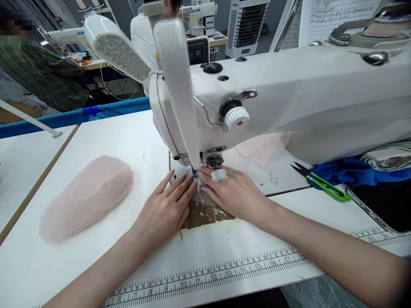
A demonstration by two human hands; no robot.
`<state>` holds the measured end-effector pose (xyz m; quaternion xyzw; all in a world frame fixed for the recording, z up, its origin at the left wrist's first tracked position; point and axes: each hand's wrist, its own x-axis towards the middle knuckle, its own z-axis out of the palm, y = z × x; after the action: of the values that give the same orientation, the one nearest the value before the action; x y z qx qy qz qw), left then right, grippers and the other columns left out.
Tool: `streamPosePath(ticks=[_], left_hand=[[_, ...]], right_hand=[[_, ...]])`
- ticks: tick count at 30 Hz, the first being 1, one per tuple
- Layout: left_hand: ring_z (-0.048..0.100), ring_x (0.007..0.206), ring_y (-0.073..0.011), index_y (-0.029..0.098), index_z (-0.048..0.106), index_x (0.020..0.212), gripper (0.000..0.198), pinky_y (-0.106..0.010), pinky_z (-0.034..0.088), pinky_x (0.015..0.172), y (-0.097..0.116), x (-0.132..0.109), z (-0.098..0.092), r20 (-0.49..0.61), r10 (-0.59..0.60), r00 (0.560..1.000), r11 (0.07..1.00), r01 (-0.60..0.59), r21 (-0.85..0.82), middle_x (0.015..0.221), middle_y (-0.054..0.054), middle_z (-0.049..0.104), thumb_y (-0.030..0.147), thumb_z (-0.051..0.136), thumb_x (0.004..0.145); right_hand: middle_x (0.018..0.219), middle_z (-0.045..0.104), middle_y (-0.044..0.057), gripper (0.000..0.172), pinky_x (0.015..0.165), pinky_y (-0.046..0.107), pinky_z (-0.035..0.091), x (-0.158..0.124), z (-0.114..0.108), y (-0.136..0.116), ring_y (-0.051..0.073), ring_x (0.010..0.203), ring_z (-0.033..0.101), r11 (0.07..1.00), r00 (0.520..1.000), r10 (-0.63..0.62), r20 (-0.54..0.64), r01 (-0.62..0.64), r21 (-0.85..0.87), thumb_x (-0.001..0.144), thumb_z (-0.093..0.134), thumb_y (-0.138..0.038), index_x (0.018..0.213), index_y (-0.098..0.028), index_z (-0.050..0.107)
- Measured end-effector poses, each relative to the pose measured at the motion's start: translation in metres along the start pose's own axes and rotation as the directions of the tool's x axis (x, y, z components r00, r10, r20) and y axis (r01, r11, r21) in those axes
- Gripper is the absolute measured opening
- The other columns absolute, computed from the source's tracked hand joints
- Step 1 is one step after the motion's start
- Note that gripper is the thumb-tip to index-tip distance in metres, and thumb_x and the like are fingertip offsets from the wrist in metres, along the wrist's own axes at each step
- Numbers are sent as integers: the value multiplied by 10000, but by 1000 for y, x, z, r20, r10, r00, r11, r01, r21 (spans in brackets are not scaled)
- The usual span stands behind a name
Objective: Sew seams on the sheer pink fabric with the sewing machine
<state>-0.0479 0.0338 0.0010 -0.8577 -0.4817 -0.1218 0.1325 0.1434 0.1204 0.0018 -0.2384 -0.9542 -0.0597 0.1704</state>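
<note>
Forearms [308, 233] lead to both hands [165, 209] on sheer material [200, 193].

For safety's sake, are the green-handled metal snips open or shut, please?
Open: the green-handled metal snips have two dark blades apart at the tips.

At centre, a white knob [219, 175] is covering part of the right hand [239, 190]; the left hand [167, 205] is hiding some see-through material [202, 194]. The frame's right edge is cutting off a phone [387, 203]; upper-right handwriting [337, 19] is showing too small to read.
</note>
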Motion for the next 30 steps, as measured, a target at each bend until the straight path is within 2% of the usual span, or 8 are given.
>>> streamPosePath(ticks=[6,10,12,15,18,21,24,30], left_hand=[[547,1225,-267,65,577,1246,378,-521,362,1118,1,1,1,11,-9,1000,1000,9,19,1269,-134,613,135,401,919],[536,1237,-260,80,555,1276,393,-521,349,1128,0,0,3,2,-29,1000,999,29,18,1285,-122,604,141,387,926],[523,1251,-261,79,541,1292,400,-521,342,1132,0,-1,4,2,-38,999,999,38,10,1303,-126,589,151,388,929],[504,1270,-262,77,523,1309,410,-518,339,1133,0,-2,7,0,-59,998,998,59,1,1334,-133,562,158,389,931],[504,1271,-247,80,520,1309,410,-496,324,1145,1,-2,8,-19,-74,997,997,74,-3,1338,-127,561,157,387,930],[520,1256,-238,72,523,1300,405,-488,319,1148,2,-2,9,-47,-66,997,998,66,8,1318,-125,579,149,382,928],[544,1232,-236,87,538,1286,390,-492,328,1140,3,-3,8,-64,-57,996,998,58,15,1295,-114,598,152,392,930],[591,1171,-260,61,579,1241,372,-516,375,1103,3,-2,3,-72,-39,997,999,40,18,1228,-121,644,131,426,909]], right_hand=[[1175,672,122,343,909,350,515,0,1,1,224,1035,638,1000,1000,-8,5,8,7,963,464,-253,1216,-70,605],[1086,704,112,286,937,364,483,-4,0,2,204,957,647,998,996,-45,-80,49,51,958,449,-220,1121,-90,645],[1019,715,91,264,944,382,466,-8,-2,1,204,899,640,991,990,-67,-122,81,110,932,502,-295,1043,-117,662],[1004,699,96,337,901,396,459,-12,-4,-4,215,846,615,979,988,-103,-114,121,162,863,572,-412,1012,-121,650],[1007,687,96,216,833,350,451,-11,-2,-9,191,805,595,989,987,-100,-129,113,99,854,533,-219,1008,-111,639],[935,700,61,188,793,307,434,-8,3,-9,155,744,578,991,965,-130,-226,135,3,850,479,-66,875,-133,653],[873,712,25,222,751,288,430,-7,6,-5,132,699,569,982,941,-186,-282,188,-21,867,485,-33,799,-153,659],[834,726,18,203,724,289,442,-9,5,-2,137,731,602,976,932,-200,-303,215,16,868,519,-43,839,-153,688]])
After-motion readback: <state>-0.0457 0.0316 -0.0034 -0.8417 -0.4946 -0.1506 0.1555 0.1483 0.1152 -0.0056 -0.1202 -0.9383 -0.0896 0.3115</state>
